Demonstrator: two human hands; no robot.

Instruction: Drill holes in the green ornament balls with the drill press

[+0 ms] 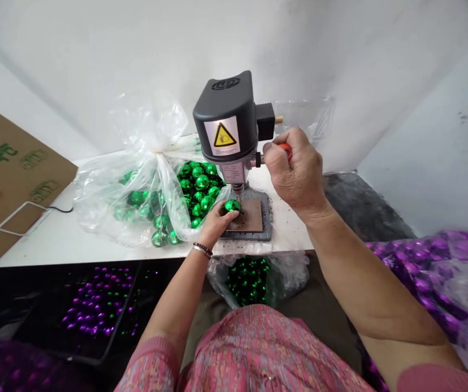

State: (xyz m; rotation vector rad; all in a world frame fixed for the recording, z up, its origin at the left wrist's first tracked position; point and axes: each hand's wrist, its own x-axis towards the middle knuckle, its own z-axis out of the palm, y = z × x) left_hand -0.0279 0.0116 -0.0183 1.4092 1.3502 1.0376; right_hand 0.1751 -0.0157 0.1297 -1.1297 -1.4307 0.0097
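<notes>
My left hand [216, 222] is closed round a shiny green ball [233, 206] with a faceted surface. It holds the ball over the brown board [252, 216] on the base of a small drill press [228, 120], right under the chuck. The grip is from the left side, thumb in front. My right hand [293, 169] is wrapped round the red-tipped handle [286, 151] on the press's right side. Whether the bit touches the ball, I cannot tell. Just left of the press, many similar green balls [202, 182] lie in and beside a clear plastic bag [111, 169].
A cardboard box [17, 152] stands at the left of the white table [58, 245]. Below the front edge, another bag holds green balls [248, 277] near my lap. Purple balls [413, 256] in plastic fill the right side; more purple balls [95, 299] sit low left.
</notes>
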